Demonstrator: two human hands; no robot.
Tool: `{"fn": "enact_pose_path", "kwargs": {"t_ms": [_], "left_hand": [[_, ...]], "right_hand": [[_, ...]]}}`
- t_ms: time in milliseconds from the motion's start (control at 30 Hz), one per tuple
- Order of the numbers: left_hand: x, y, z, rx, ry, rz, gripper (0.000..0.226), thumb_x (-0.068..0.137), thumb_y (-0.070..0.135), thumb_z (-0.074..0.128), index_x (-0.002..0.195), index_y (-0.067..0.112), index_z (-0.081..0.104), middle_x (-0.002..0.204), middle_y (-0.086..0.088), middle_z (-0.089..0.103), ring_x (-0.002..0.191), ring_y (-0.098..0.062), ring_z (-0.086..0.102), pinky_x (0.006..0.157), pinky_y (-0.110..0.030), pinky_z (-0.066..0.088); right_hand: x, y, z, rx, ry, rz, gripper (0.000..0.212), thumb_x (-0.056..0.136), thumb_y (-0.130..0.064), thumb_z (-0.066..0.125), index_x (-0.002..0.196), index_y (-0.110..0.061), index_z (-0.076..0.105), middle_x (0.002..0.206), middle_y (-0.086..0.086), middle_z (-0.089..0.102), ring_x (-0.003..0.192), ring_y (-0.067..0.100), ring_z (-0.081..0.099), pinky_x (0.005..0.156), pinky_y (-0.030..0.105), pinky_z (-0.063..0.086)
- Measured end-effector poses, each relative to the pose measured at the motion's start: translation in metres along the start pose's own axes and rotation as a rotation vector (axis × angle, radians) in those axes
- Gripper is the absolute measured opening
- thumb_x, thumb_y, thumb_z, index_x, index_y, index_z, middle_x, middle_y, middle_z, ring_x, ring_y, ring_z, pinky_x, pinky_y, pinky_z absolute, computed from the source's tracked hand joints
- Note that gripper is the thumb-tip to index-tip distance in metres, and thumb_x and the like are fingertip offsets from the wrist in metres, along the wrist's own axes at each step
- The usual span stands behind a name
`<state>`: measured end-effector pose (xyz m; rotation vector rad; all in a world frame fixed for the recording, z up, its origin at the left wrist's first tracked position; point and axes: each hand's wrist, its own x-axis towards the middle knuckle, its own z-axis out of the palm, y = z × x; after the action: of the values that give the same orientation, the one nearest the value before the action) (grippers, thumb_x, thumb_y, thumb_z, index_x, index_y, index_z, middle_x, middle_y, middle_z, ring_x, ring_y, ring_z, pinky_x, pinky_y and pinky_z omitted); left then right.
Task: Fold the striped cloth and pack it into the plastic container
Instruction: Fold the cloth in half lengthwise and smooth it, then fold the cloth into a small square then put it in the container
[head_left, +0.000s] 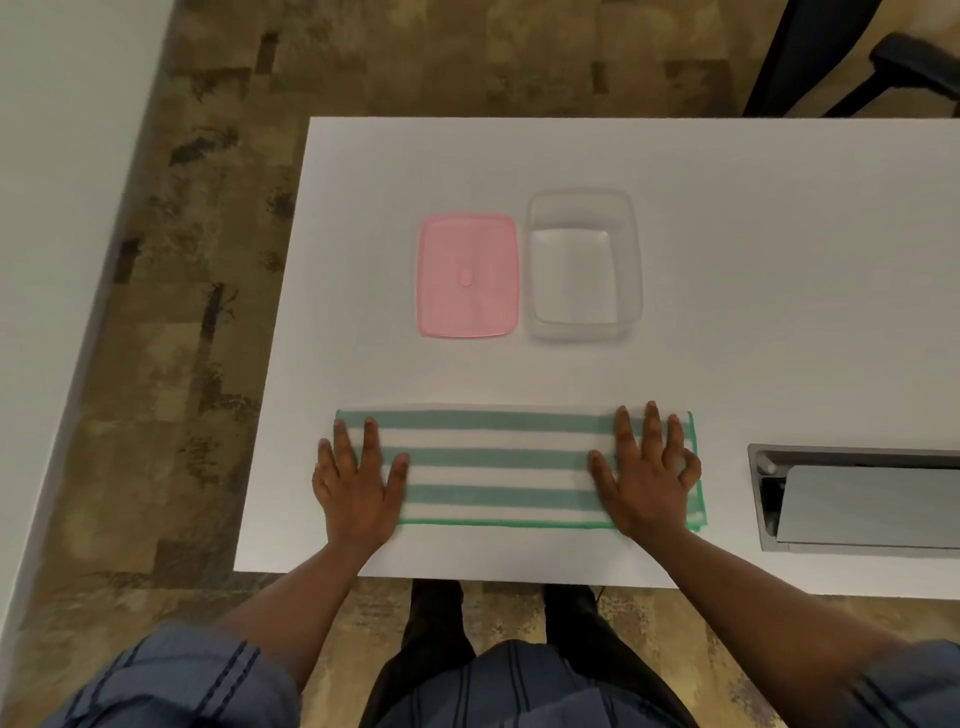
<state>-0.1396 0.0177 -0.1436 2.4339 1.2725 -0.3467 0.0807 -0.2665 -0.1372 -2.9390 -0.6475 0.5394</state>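
Observation:
The green-and-white striped cloth (498, 467) lies as a long, flat, folded strip near the front edge of the white table (779, 260). My left hand (358, 488) rests flat on its left end, fingers spread. At the cloth's right end my right hand (647, 475) presses down flat, fingers apart. Neither hand grips anything. Behind the cloth stands the clear plastic container (584, 332), open and empty. Its pink lid (467, 275) lies flat just to the left of it.
A grey metal cable hatch (857, 499) is set into the table to the right of the cloth. The table's left edge drops to patterned carpet (182, 312). A dark chair (857, 62) stands beyond the far right corner.

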Motion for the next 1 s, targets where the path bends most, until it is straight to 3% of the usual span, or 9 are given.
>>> {"fn": "enact_pose_path", "kwargs": {"t_ms": [133, 200, 267, 367, 533, 700, 800, 867, 1000], "left_hand": [[0.01, 0.006, -0.02, -0.193, 0.052, -0.156, 0.078, 0.097, 0.053, 0.05, 0.158, 0.017, 0.017, 0.161, -0.018, 0.022, 0.142, -0.044, 0.027, 0.109, -0.062, 0.032], [0.015, 0.009, -0.03, -0.258, 0.076, -0.244, 0.077, 0.095, 0.046, 0.057, 0.154, 0.011, 0.023, 0.152, -0.021, 0.035, 0.133, -0.046, 0.037, 0.103, -0.061, 0.04], [0.018, 0.013, -0.036, -0.325, 0.077, -0.354, 0.071, 0.093, 0.044, 0.061, 0.147, 0.01, 0.032, 0.144, -0.02, 0.042, 0.127, -0.045, 0.043, 0.099, -0.059, 0.044], [0.018, 0.014, -0.043, -0.492, 0.052, -0.508, 0.058, 0.087, 0.043, 0.067, 0.13, 0.011, 0.044, 0.127, -0.014, 0.055, 0.115, -0.039, 0.054, 0.095, -0.055, 0.048], [0.025, 0.004, -0.058, -0.765, -0.109, -0.548, 0.033, 0.081, 0.025, 0.078, 0.105, 0.009, 0.062, 0.109, -0.014, 0.068, 0.09, -0.029, 0.063, 0.083, -0.042, 0.056], [0.023, 0.022, -0.089, -0.788, -0.276, -0.336, 0.031, 0.082, 0.011, 0.075, 0.11, 0.01, 0.06, 0.108, -0.011, 0.068, 0.09, -0.026, 0.067, 0.075, -0.039, 0.058], [0.016, 0.056, -0.11, -0.844, -0.406, -0.208, 0.041, 0.083, 0.007, 0.074, 0.117, 0.012, 0.051, 0.11, -0.01, 0.065, 0.088, -0.025, 0.069, 0.066, -0.039, 0.06], [0.008, 0.085, -0.117, -0.875, -0.47, -0.126, 0.046, 0.083, 0.005, 0.074, 0.119, 0.012, 0.047, 0.108, -0.01, 0.063, 0.086, -0.026, 0.068, 0.075, -0.048, 0.061], [-0.024, 0.148, -0.106, -0.997, -0.601, 0.047, 0.05, 0.085, 0.008, 0.075, 0.12, 0.018, 0.041, 0.099, -0.014, 0.064, 0.078, -0.022, 0.068, 0.068, -0.042, 0.061]], "right_hand": [[0.0, -0.055, -0.017, 0.348, 0.042, -0.061, 0.062, 0.096, -0.039, 0.048, 0.153, -0.019, 0.036, 0.128, 0.01, 0.06, 0.114, 0.033, 0.056, 0.09, 0.044, 0.045], [-0.003, -0.085, -0.027, 0.663, -0.106, 0.011, 0.061, 0.095, -0.023, 0.054, 0.153, -0.021, 0.036, 0.091, 0.0, 0.068, 0.084, 0.022, 0.065, 0.074, 0.034, 0.049], [-0.004, -0.108, -0.034, 0.884, -0.279, 0.134, 0.064, 0.093, -0.015, 0.055, 0.152, -0.028, 0.036, 0.075, 0.0, 0.065, 0.069, 0.017, 0.063, 0.065, 0.03, 0.051], [-0.006, -0.127, -0.033, 1.094, -0.512, 0.288, 0.064, 0.092, -0.015, 0.055, 0.149, -0.036, 0.035, 0.088, 0.01, 0.067, 0.066, 0.019, 0.061, 0.052, 0.022, 0.048], [-0.01, -0.129, -0.018, 1.132, -0.67, 0.316, 0.078, 0.089, -0.004, 0.057, 0.149, -0.045, 0.028, 0.085, 0.015, 0.058, 0.067, 0.021, 0.054, 0.053, 0.031, 0.04], [-0.014, -0.124, -0.03, 1.182, -0.706, 0.305, 0.064, 0.093, -0.01, 0.059, 0.138, -0.047, 0.032, 0.095, 0.014, 0.063, 0.075, 0.023, 0.06, 0.057, 0.031, 0.048], [-0.013, -0.114, -0.039, 1.231, -0.706, 0.312, 0.036, 0.092, -0.019, 0.059, 0.125, -0.03, 0.053, 0.101, 0.009, 0.069, 0.079, 0.021, 0.068, 0.068, 0.033, 0.052], [-0.011, -0.103, -0.041, 1.303, -0.752, 0.3, 0.026, 0.093, -0.03, 0.061, 0.117, -0.021, 0.063, 0.105, 0.006, 0.071, 0.086, 0.02, 0.07, 0.076, 0.036, 0.051], [-0.004, -0.079, -0.053, 1.517, -0.867, 0.348, 0.048, 0.087, -0.058, 0.062, 0.113, -0.018, 0.069, 0.103, 0.004, 0.072, 0.094, 0.023, 0.07, 0.085, 0.04, 0.051]]}}
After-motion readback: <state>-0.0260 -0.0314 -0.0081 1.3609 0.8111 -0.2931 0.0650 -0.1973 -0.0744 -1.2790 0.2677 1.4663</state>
